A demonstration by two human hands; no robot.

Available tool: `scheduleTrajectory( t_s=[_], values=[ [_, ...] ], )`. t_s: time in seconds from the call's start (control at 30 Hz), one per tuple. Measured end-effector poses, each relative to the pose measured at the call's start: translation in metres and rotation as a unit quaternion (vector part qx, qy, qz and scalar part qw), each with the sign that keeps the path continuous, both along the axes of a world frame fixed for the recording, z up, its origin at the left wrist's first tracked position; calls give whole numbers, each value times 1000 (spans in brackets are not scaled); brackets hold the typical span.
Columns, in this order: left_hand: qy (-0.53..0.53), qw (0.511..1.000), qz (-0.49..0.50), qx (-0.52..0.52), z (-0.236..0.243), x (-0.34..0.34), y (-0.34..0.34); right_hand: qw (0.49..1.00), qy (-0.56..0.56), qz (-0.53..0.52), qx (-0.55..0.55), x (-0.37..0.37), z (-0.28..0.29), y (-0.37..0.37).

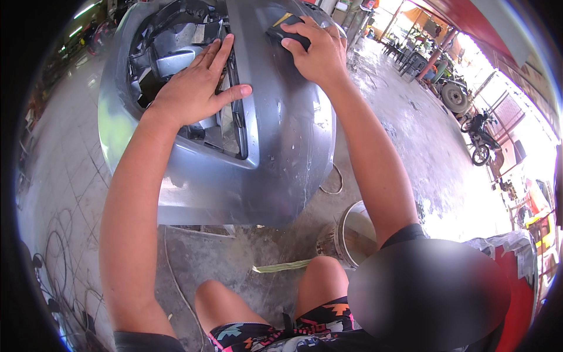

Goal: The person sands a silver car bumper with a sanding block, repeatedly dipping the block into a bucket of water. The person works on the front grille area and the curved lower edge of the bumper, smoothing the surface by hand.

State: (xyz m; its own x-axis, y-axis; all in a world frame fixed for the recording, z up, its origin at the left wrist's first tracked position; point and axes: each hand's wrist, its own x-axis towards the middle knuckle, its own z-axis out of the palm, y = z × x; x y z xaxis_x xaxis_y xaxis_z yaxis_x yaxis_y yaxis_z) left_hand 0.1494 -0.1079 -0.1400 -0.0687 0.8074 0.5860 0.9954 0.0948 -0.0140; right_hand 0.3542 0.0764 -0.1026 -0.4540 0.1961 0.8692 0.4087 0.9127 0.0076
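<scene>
"Where does the work lie?"

"The big curved grey plastic car bumper [281, 135] fills the far middle of the scene, with an angular black grille frame [239, 132] set into its left part. Nearer and to the right, a round whitish bucket [329, 240] stands on the floor."

"And the hands?"

"The left hand [196, 85] is spread, grasping nothing. It lies over the grille frame, thumb out across the smooth grey strip just right of it. The right hand [319, 50] grips a small black block with a yellowish patch [299, 40] between thumb and fingers, at the bumper's far right side."

"Which step would you call that?"

"Rubbing the surface down, I'd judge — the left hand seems to steady while the right works the block. How hard either presses, I cannot tell."

"What does the next move call for?"

"Probably an even stroke that follows the curve, the block's face kept level so no edge digs in. Near the grille frame's corner I'd go lighter — a ridge like that could wear quickly."
</scene>
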Motion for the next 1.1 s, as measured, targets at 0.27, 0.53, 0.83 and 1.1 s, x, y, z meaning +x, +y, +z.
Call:
scheduleTrajectory(
  t_s=[0.27,0.53,0.83,1.1],
  values=[
    [-3,999,42,-29,-2,0,-7,998,32,55,-10,41,-58,-26],
    [-4,1000,20,-22,-1,0,-6,998,61,14,8,32,-55,-26],
    [10,1000,12,6,-11,-2,0,995,98,-18,-28,13,-53,-24],
    [-22,998,59,-15,-9,1,3,991,78,-39,-99,-4,-33,-9]
  ],
)
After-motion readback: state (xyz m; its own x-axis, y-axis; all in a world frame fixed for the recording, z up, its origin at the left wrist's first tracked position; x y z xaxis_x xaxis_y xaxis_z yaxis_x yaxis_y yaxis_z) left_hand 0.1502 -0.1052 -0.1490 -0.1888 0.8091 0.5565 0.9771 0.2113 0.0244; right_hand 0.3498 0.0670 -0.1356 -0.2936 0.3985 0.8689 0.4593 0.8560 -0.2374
